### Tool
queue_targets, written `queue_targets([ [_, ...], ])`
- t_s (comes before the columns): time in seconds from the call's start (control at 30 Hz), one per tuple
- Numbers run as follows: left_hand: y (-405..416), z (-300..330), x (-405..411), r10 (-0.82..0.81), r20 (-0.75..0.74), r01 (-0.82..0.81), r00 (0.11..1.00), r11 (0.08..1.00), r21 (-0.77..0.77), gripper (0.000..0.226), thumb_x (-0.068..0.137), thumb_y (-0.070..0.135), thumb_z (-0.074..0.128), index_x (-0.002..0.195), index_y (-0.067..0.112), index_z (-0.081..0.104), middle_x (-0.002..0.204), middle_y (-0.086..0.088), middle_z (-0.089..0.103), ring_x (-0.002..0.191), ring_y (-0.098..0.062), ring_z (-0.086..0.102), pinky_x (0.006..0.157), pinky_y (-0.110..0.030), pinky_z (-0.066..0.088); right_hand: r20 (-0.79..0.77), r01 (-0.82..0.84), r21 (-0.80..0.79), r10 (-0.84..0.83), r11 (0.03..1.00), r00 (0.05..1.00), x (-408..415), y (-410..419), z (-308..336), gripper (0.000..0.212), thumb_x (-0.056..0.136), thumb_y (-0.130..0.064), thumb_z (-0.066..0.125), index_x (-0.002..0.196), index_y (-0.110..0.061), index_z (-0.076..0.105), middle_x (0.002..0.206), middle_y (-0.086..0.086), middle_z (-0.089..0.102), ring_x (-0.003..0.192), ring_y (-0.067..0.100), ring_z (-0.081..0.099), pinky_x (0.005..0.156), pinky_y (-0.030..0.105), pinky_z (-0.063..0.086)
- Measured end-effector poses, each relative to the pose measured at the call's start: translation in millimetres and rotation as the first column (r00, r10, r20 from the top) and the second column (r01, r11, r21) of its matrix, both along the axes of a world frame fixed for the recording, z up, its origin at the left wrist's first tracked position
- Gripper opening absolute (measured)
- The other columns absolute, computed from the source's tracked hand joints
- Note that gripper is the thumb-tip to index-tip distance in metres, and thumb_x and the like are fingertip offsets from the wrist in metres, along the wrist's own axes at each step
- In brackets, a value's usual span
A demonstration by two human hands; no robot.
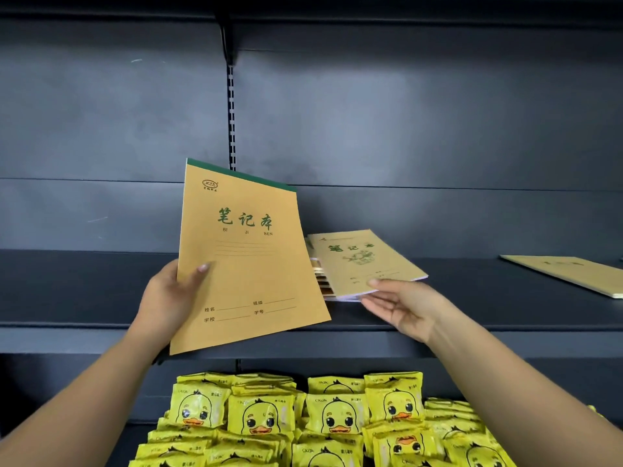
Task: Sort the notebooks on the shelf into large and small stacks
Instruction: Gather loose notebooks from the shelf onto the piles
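Observation:
My left hand (168, 298) grips a large tan notebook with a green spine (249, 264) by its left edge, thumb on the cover, held upright in front of the dark shelf (84, 284). To its right, a small tan notebook (360, 261) tops a mixed pile (325, 284) lying on the shelf. My right hand (401, 305) pinches that small notebook's near edge, thumb on top and fingers underneath. Another tan notebook (569, 274) lies flat at the far right of the shelf.
Below the shelf sits a lower tier packed with several yellow duck-print packets (330, 419). A slotted upright rail (231, 116) runs up the dark back panel. The shelf's front lip (505, 328) runs across under my hands.

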State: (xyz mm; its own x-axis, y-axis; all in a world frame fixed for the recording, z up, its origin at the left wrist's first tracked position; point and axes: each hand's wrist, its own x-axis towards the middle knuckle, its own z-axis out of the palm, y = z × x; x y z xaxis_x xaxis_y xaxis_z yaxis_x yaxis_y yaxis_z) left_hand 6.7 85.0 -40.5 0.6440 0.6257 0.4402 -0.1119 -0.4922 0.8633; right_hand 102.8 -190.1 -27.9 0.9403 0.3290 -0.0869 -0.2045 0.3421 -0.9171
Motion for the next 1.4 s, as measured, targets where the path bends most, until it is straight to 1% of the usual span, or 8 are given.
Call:
queue_targets([
  [0.1, 1, 1, 0, -0.024, -0.046, 0.026, 0.999, 0.999, 0.043, 0.031, 0.091, 0.041, 0.047, 0.11, 0.018, 0.054, 0.083, 0.007, 0.056, 0.077, -0.015, 0.054, 0.056, -0.025, 0.039, -0.006, -0.12, -0.132, 0.12, 0.984, 0.993, -5, -4, 5, 0.02, 0.088, -0.01, 0.059, 0.105, 0.0, 0.058, 0.091, 0.026, 0.066, 0.076, 0.031, 0.067, 0.057, 0.034, 0.058],
  [0.2, 2, 5, 0, -0.033, -0.092, 0.04, 0.995, 0.997, 0.066, 0.024, 0.091, 0.041, 0.047, 0.102, 0.02, 0.051, 0.081, 0.006, 0.054, 0.079, -0.02, 0.054, 0.057, -0.028, 0.04, -0.038, -0.137, -0.155, 0.132, 0.978, 0.99, 6, -33, 18, 0.035, 0.089, -0.028, 0.057, 0.103, 0.004, 0.061, 0.09, 0.029, 0.069, 0.067, 0.033, 0.071, 0.054, 0.034, 0.06],
  [0.43, -3, 6, 3, -0.045, -0.104, 0.052, 0.994, 0.996, 0.067, 0.022, 0.091, 0.04, 0.046, 0.1, 0.02, 0.049, 0.078, 0.008, 0.054, 0.071, -0.013, 0.052, 0.055, -0.026, 0.038, 0.005, -0.011, -0.303, 0.013, 0.953, 1.0, 24, -43, 15, 0.007, 0.091, -0.013, 0.055, 0.092, -0.006, 0.058, 0.06, 0.009, 0.071, 0.051, 0.018, 0.069, 0.047, 0.03, 0.057],
  [0.6, -6, 9, 0, -0.056, -0.08, 0.06, 0.995, 0.997, 0.055, 0.023, 0.091, 0.039, 0.047, 0.101, 0.019, 0.05, 0.082, 0.002, 0.055, 0.07, -0.011, 0.052, 0.055, -0.025, 0.038, 0.025, -0.013, -0.302, 0.022, 0.953, 0.999, 21, -24, 15, 0.008, 0.093, 0.001, 0.048, 0.092, -0.002, 0.055, 0.074, 0.011, 0.069, 0.065, 0.022, 0.068, 0.049, 0.033, 0.058],
  [0.8, -12, 21, -5, -0.103, 0.01, 0.103, 0.995, 0.994, -0.031, 0.023, 0.09, 0.039, 0.049, 0.102, 0.02, 0.053, 0.085, 0.002, 0.059, 0.071, -0.011, 0.055, 0.055, -0.025, 0.039, 0.282, 0.118, -0.143, -0.074, 0.983, 0.957, 9, -26, 22, 0.019, 0.094, 0.001, 0.046, 0.094, -0.012, 0.06, 0.091, 0.004, 0.069, 0.083, 0.019, 0.065, 0.061, 0.029, 0.059],
  [0.97, -28, 40, -4, -0.143, 0.142, 0.153, 0.979, 0.986, -0.062, 0.019, 0.09, 0.039, 0.049, 0.1, 0.023, 0.051, 0.078, 0.008, 0.056, 0.069, -0.011, 0.054, 0.054, -0.026, 0.038, 0.321, 0.205, 0.023, -0.201, 0.979, 0.926, 1, -45, 39, 0.018, 0.093, -0.001, 0.048, 0.102, -0.01, 0.061, 0.101, 0.006, 0.069, 0.093, 0.022, 0.065, 0.065, 0.031, 0.06],
  [1.27, -135, 45, 9, -0.342, 0.186, 0.367, 0.921, 0.922, -0.125, 0.016, 0.086, 0.048, 0.052, 0.091, 0.033, 0.054, 0.092, 0.008, 0.062, 0.092, -0.022, 0.06, 0.082, -0.038, 0.049, 0.384, 0.381, 0.015, -0.357, 0.924, 0.851, -55, -174, 44, 0.016, 0.092, -0.003, 0.049, 0.097, -0.014, 0.06, 0.097, 0.006, 0.068, 0.088, 0.019, 0.065, 0.061, 0.026, 0.059],
  [1.4, -235, 45, 10, -0.441, 0.225, 0.475, 0.869, 0.871, -0.126, 0.019, 0.089, 0.04, 0.051, 0.101, 0.026, 0.053, 0.086, 0.008, 0.06, 0.078, -0.012, 0.058, 0.063, -0.027, 0.045, 0.385, 0.442, 0.062, -0.43, 0.895, 0.817, -97, -268, 40, 0.018, 0.092, 0.0, 0.047, 0.094, -0.012, 0.061, 0.08, 0.002, 0.074, 0.071, 0.013, 0.07, 0.056, 0.024, 0.058],
])
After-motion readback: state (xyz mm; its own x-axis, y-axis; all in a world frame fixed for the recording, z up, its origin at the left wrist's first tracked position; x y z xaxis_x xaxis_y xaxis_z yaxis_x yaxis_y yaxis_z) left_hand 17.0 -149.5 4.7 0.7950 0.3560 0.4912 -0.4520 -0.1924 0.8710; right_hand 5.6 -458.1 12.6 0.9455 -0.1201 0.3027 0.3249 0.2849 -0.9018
